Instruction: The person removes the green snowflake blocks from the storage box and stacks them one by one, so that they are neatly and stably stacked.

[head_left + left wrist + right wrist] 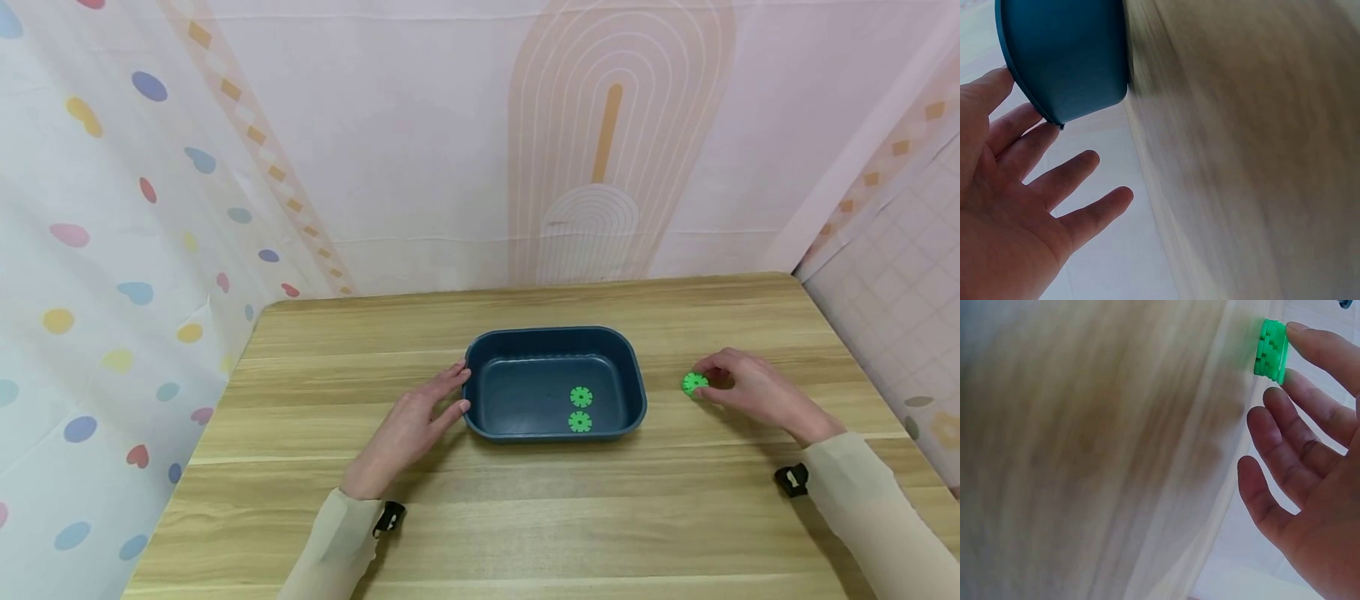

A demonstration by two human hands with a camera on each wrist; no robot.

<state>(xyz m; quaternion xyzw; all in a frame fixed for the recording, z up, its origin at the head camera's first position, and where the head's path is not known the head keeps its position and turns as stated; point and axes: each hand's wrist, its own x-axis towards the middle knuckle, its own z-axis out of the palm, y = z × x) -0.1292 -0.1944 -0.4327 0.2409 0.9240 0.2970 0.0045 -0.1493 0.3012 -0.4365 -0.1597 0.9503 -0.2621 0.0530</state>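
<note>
A dark blue rectangular tub (487, 417) sits on the wooden table. Two green notched plastic discs (581, 397) lie flat on its floor, toward the right. My left hand (408, 425) rests its thumb and fingertips against the tub's left rim, fingers fairly straight and spread; the left wrist view shows the empty palm (1016, 212) beneath the tub wall. To the right of the tub, my right hand (757, 392) pinches a green notched disc (693, 384) between thumb and forefinger. In the right wrist view this disc tops a short stack of green discs (1269, 351), other fingers loosely bent.
The wooden table (525, 517) reaches back to a patterned curtain (420, 150), with more cloth hanging along the left and right sides. Black straps (389, 518) sit at both wrists.
</note>
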